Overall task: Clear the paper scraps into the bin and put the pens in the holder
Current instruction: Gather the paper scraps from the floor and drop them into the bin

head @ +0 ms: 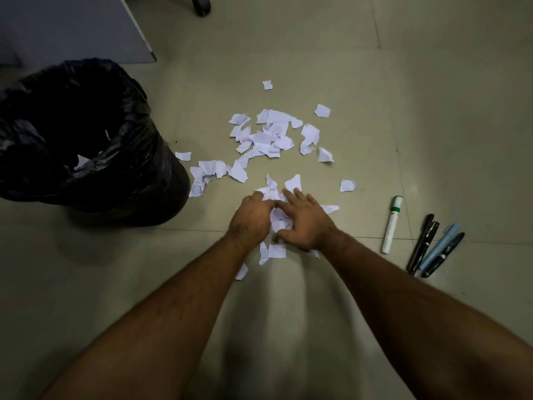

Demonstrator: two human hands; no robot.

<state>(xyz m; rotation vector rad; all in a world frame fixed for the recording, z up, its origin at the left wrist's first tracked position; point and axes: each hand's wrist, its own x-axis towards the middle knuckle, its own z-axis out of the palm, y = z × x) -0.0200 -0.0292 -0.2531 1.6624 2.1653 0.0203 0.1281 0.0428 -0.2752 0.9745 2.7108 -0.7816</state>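
White torn paper scraps (268,134) | left hand (251,217), right hand (305,223) fingers curled, gripping crumpled scraps | pens (432,249) beside

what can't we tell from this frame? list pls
- Holder: none in the head view, off frame or absent.
- Bin: dark liner hides most of its inside; only a few scraps show there.
- Scraps under the left hand and right hand: count hidden by the hands.
- Print on scraps: too small to read.
- Pens: bunched and overlapping, exact count unsure; marker label too small.
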